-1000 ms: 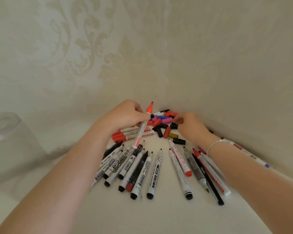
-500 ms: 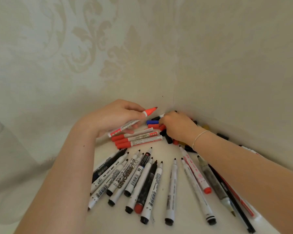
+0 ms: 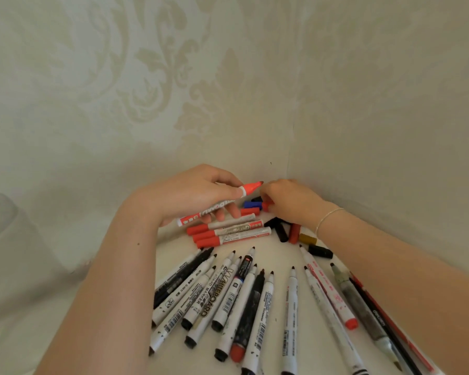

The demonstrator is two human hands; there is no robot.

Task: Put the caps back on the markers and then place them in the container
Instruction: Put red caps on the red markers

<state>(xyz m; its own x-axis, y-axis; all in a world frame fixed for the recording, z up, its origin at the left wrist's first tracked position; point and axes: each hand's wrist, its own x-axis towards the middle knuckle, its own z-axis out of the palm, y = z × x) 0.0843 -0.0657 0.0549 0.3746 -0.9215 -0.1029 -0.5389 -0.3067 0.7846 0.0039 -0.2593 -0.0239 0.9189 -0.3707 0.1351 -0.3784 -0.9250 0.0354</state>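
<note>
My left hand (image 3: 192, 194) grips an uncapped red whiteboard marker (image 3: 217, 208), its red tip pointing right. My right hand (image 3: 290, 201) reaches into the pile of loose caps (image 3: 282, 228) in the corner, its fingers curled at a red cap (image 3: 267, 205); how firmly it holds the cap I cannot tell. Three capped red markers (image 3: 228, 231) lie just below my left hand. Several uncapped markers (image 3: 236, 301) fan out on the white table (image 3: 276, 266) in front. The clear container (image 3: 3, 239) stands at the far left, partly out of view.
Two wallpapered walls (image 3: 363, 117) meet in a corner right behind the caps. More markers and pens (image 3: 363, 307) lie under and beside my right forearm. A blue cap (image 3: 252, 204) and black caps sit among the red ones.
The view has tilted down and moved closer. My left hand lowered the red marker from upright to nearly level. My right hand moved left, deeper into the caps toward the marker's tip.
</note>
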